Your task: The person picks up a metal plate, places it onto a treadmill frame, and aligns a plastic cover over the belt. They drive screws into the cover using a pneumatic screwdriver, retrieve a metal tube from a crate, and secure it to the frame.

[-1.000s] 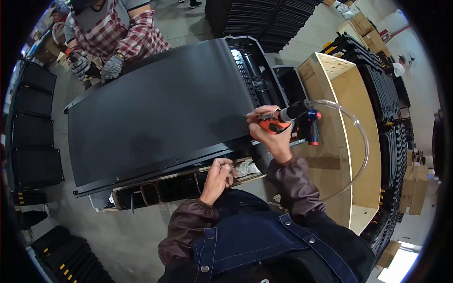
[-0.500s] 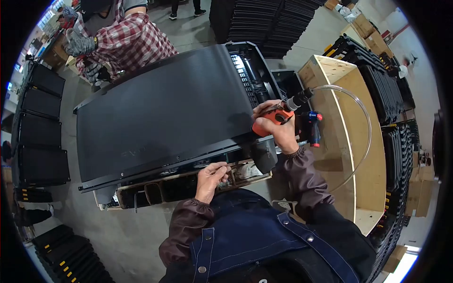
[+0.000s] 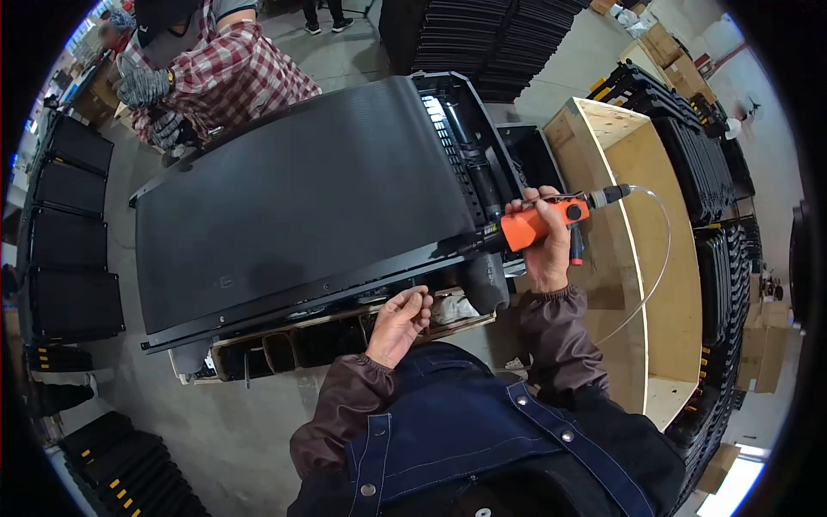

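In my right hand [image 3: 549, 241] is an orange air tool [image 3: 527, 231], a clear hose running from its rear end. Its dark nose points left, with the slim tip close over the near right edge of a large black panel [image 3: 301, 189]. The panel is wide and slightly curved, with small screws or rivets along its near edge. Thumb and fingers of my left hand [image 3: 402, 324] are pinched together just below that edge; I cannot tell what is between them. The panel rests over a dark frame [image 3: 478, 164] whose bars show at the right end.
An open plywood box [image 3: 624, 233] stands at the right, near a blue-and-red power driver partly hidden by my hand. Divided wooden bins [image 3: 293, 349] sit under the panel. Across from me is a person in a checked shirt [image 3: 250, 77] and grey gloves. Black panels are stacked around.
My right hand has turned the air tool so its nose swings left and down to the panel's edge. My left hand has shifted slightly right and up.
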